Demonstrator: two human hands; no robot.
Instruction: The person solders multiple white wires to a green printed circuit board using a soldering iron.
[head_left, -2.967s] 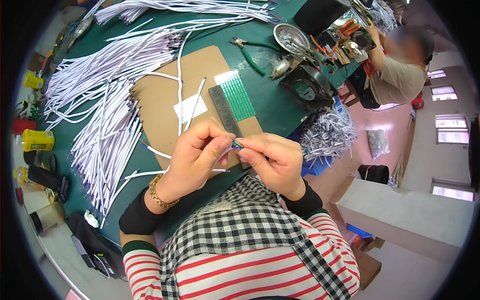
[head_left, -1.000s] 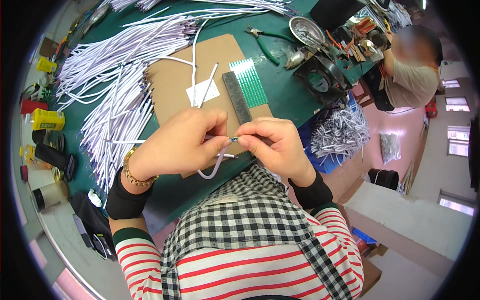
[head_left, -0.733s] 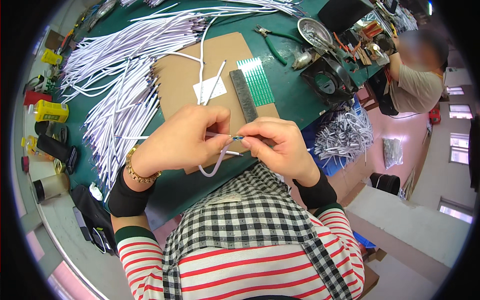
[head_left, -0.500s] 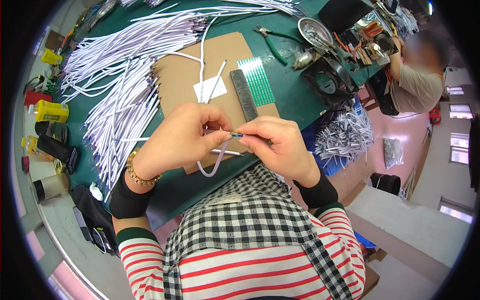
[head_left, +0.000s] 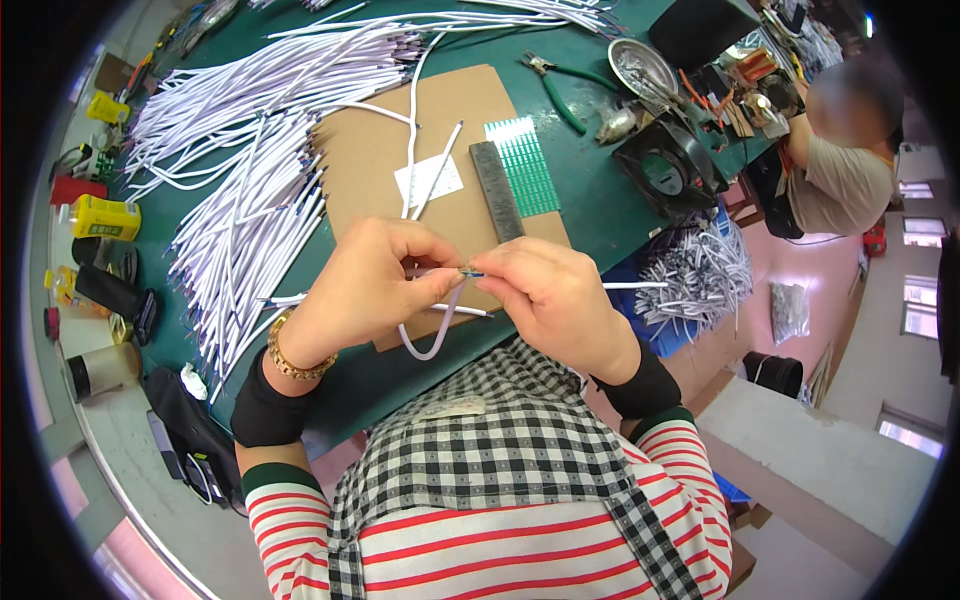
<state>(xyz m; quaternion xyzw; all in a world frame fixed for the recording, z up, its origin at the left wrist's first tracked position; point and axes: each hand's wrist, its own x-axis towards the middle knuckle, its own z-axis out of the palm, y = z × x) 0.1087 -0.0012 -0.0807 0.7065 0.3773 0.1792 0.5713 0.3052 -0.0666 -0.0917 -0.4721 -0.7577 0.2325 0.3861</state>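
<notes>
In front of my apron, over the near edge of a brown cardboard sheet [head_left: 372,160], both hands meet fingertip to fingertip. My left hand [head_left: 385,285] is closed in a pinch on a white cable [head_left: 432,350], which hangs in a loop below the fingers. My right hand [head_left: 560,305] pinches thin coloured wire ends [head_left: 469,272] between thumb and forefinger, right against the left fingertips. A straight piece of white cable [head_left: 637,285] sticks out past the right hand; where it runs behind the fingers is hidden.
Bundles of white cables [head_left: 250,200] cover the left of the green table. A dark bar [head_left: 495,190], green circuit-board panel [head_left: 525,165], green-handled cutters [head_left: 562,100], metal dish [head_left: 640,70] and black fan [head_left: 668,165] stand farther right. A blue bin holds cables [head_left: 695,275]; another person [head_left: 840,170] sits beyond.
White cable now sticks out to the right of my right hand, where none showed before. Both hands keep their pinch at the wire ends. The whole view has shifted slightly.
</notes>
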